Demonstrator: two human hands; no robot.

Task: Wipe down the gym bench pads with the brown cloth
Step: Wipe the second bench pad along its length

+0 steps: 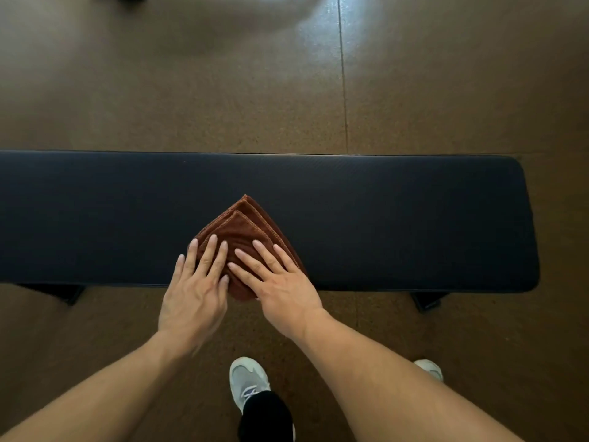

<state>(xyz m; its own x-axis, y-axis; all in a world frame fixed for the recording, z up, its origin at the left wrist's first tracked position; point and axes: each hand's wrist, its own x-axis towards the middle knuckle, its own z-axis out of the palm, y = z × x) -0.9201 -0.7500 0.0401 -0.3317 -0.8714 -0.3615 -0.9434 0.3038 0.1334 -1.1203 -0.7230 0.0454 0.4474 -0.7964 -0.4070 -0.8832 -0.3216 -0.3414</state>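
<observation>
One brown cloth [242,231], folded with a corner pointing to 12 o'clock, lies on the near edge of one dark bench pad [398,218], pressed flat under two hands, the left hand [194,295] and right hand [283,291], fingers spread and gripping nothing.
</observation>
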